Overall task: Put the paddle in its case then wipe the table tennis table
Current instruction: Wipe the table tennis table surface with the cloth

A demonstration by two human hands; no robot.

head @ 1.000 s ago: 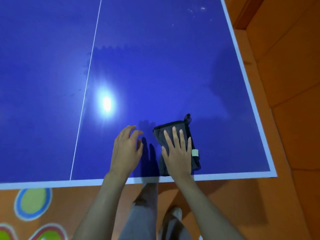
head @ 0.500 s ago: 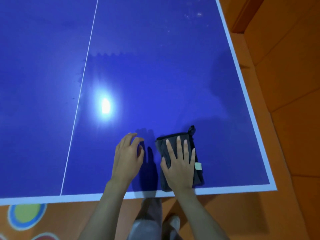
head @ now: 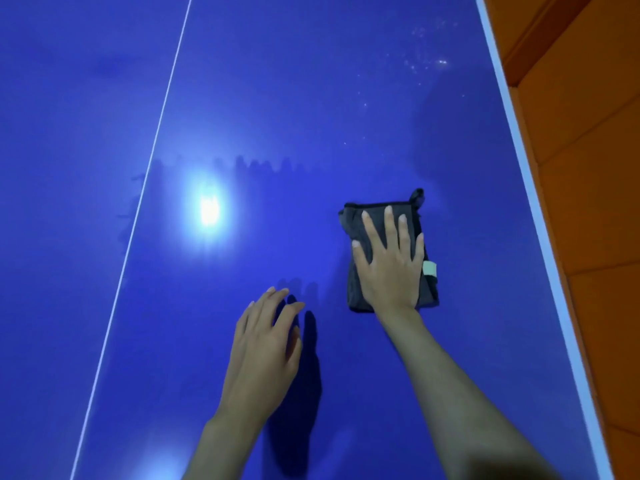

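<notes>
Your right hand lies flat on the folded cloth, fingers straight and spread, pressing it onto the table tennis table near the right side edge. Your left hand hovers or rests lightly on the bare surface beside it, nearer the centre line, fingers relaxed and slightly bent, holding nothing. The paddle and its case are out of view, so that part cannot be judged from here.

Watch three things. The cloth sits close to the white border on the right; a sideways stroke could carry it over the edge and drop it to the orange floor. With only a flat palm on it, the folded layers could slide apart or bunch under your fingers, leaving streaks. And the pale specks toward the far right of the table are well apart from the cloth, easy to miss if your strokes stay short.

The tabletop is smooth, hard, glossy blue, mirroring a bright lamp glare and showing faint smear marks. The cloth is dark grey, soft and matte, folded into a rough rectangle, with a small hanging loop at its far corner and a pale tag on its right side.
</notes>
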